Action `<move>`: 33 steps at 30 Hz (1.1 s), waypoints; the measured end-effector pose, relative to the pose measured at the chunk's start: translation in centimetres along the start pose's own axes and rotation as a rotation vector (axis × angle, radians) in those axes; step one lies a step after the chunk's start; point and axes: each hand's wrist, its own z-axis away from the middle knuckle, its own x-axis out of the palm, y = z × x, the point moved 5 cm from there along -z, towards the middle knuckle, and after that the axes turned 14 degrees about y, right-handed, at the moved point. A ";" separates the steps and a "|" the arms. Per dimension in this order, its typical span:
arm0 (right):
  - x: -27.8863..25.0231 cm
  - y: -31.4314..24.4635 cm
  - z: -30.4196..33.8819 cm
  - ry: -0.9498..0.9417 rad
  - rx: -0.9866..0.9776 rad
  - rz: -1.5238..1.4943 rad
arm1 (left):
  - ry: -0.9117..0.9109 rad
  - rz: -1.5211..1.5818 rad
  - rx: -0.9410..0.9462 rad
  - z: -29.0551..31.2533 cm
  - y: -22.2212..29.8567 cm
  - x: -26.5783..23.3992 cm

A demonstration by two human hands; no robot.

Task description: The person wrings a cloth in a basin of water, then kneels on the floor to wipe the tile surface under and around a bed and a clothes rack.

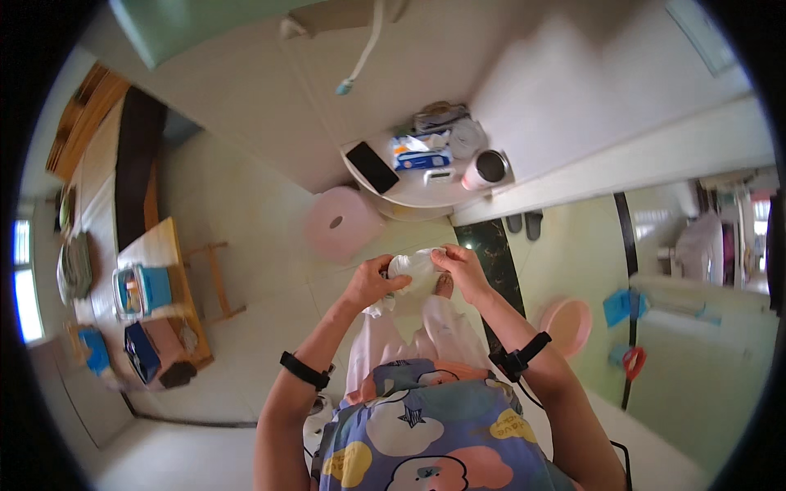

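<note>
Both my hands hold a small crumpled white cloth [414, 268] in front of my body. My left hand [372, 281] grips its left side, and a loose end hangs below the fingers. My right hand [463, 268] pinches its right edge from above. Each forearm carries a black wrist strap. Below the cloth I see my pale trousers and one bare foot [444, 286] on the tiled floor.
A pink round stool [340, 222] stands just beyond my hands. Behind it a small round white table [409, 190] carries a black phone [372, 167], a blue-and-white packet and a cup [485, 170]. A wooden table [168, 270] with boxes is on the left, a pink basin [567, 323] on the right.
</note>
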 end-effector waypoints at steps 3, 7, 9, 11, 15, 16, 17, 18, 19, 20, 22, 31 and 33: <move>-1.2 0.7 1.6 0.045 0.111 -0.162 | -0.109 -0.029 0.018 -0.2 1.0 1.5; -3.5 1.7 3.2 0.192 0.198 -0.440 | -0.278 0.050 -0.024 0.3 2.2 4.8; -4.6 2.1 4.2 0.257 0.211 -0.504 | -0.353 0.062 -0.024 0.6 3.2 6.3; -5.4 1.4 5.6 0.344 0.250 -0.578 | -0.442 -0.113 0.112 1.4 4.7 8.2; -8.7 1.4 6.3 0.392 0.097 -0.490 | -0.549 -0.212 0.135 1.7 5.6 10.2; -9.3 1.9 6.2 0.390 0.090 -0.498 | -0.547 -0.221 0.142 1.2 4.6 10.0; -9.8 1.9 6.2 0.417 0.080 -0.483 | -0.536 -0.150 0.166 0.6 3.7 10.1; -10.4 1.9 6.5 0.445 0.072 -0.466 | -0.526 -0.076 0.188 0.5 3.4 10.0; -11.2 2.4 6.2 0.495 0.043 -0.469 | -0.533 -0.076 0.189 0.0 2.8 9.5; -12.4 2.5 6.0 0.502 0.047 -0.469 | -0.493 -0.002 0.138 -0.7 2.4 8.5; -14.7 2.7 5.8 0.473 0.106 -0.780 | -0.449 0.069 0.086 -2.4 1.3 6.4; -16.3 4.0 7.8 0.682 -0.122 0.016 | -0.458 0.867 -0.369 -4.0 2.8 4.8; -12.2 1.4 8.6 0.554 -0.171 0.135 | -0.495 0.794 -0.315 -3.6 2.9 4.6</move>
